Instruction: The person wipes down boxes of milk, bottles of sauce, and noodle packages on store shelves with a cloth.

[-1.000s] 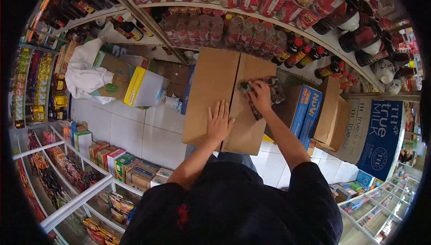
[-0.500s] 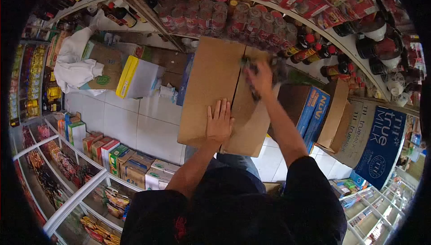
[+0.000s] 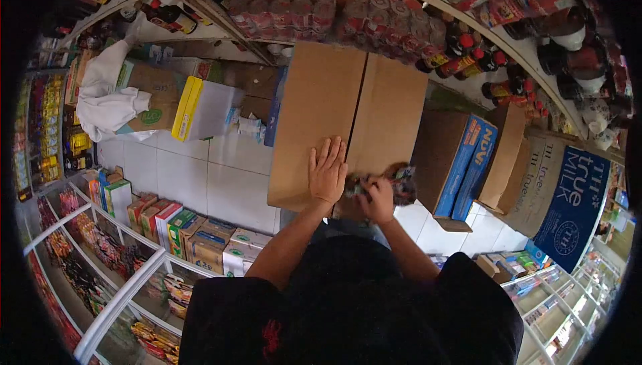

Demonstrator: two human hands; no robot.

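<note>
A large closed cardboard box point(image 3: 317, 97) is in front of me, a dark seam running along its top between the flaps. My left hand point(image 3: 328, 172) lies flat on the left flap close to the seam, fingers stretched out. At the box's near right end, my right hand point(image 3: 376, 201) is closed on a crumpled, dark patterned cloth point(image 3: 403, 184), which rests against the cardboard. Part of the cloth is hidden under my fingers.
Right of the box stand an open carton with blue NUVI panels point(image 3: 476, 157) and a TH true MILK carton point(image 3: 568, 198). Shelves with wrapped red cans point(image 3: 287, 14) and bottles curve behind. To the left, a white cloth point(image 3: 110, 90) drapes over boxes; glass cases point(image 3: 134, 258) flank me.
My right hand has moved with the cloth from the far part of the right flap to the near end. My left hand stays flat on the box.
</note>
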